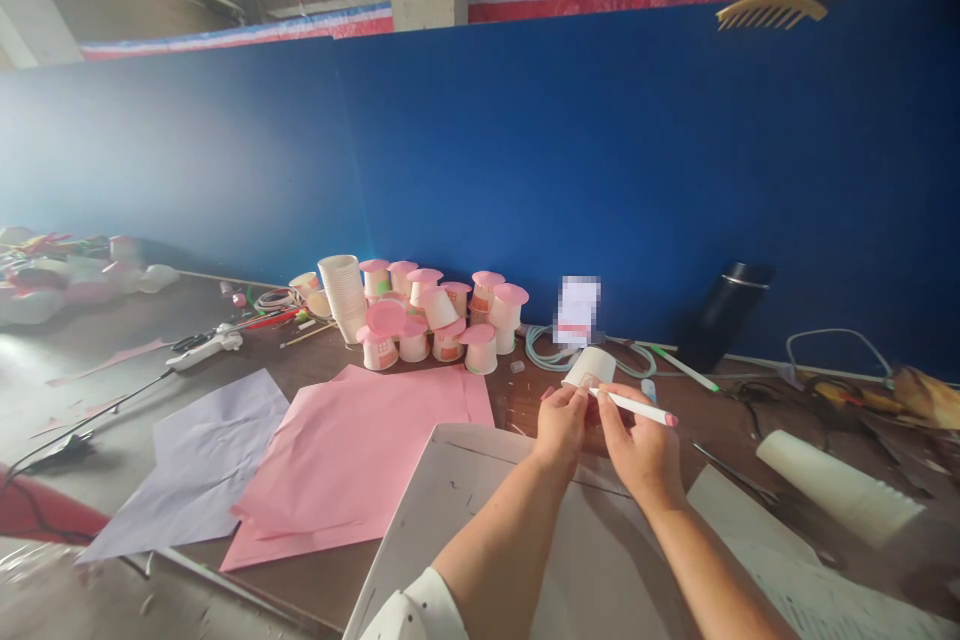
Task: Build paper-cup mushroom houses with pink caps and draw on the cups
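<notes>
My left hand (pixel 561 425) is closed around a small white paper cup (pixel 592 365), held on its side above the table. My right hand (pixel 637 445) pinches a white pen with a pink cap (pixel 634 407). The pen's tip rests against the cup's side near my left fingers. Both hands hover over a white board (pixel 480 510) lying on the brown table.
Pink paper sheets (pixel 352 465) and a lavender sheet (pixel 199 460) lie to the left. Behind them stand several pink-lidded cups (pixel 439 320) and a stack of white cups (pixel 343 295). A black flask (pixel 724 315), cables, a cup stack lying on its side (pixel 836 490) and a glue gun (pixel 202 347) lie around.
</notes>
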A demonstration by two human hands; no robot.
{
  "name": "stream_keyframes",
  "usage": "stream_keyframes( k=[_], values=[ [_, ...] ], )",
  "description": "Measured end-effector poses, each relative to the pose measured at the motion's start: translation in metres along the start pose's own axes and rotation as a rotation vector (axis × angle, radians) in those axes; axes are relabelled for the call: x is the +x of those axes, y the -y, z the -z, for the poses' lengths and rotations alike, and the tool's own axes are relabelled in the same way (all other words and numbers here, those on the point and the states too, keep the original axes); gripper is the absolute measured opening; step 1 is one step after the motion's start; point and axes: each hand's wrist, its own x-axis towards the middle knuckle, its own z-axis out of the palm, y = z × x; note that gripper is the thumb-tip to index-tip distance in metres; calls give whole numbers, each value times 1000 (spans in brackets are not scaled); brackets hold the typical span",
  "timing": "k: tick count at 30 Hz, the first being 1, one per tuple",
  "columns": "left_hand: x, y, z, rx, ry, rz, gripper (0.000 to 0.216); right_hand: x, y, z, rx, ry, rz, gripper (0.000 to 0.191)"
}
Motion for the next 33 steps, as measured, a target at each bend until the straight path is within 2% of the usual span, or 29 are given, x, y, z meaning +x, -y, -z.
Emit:
stream_keyframes(
  k=[14, 25, 33],
  values=[
    [-3, -5, -3, -123, 66, 43, 42, 2, -2, 0, -24, -37, 16, 48],
    [0, 0, -1, 44, 31, 28, 38, 2, -11, -1, -41, -84, 50, 50],
    [0, 1, -2, -47, 80, 31, 45, 3, -12, -2, -50, -107, 81, 48]
  ],
)
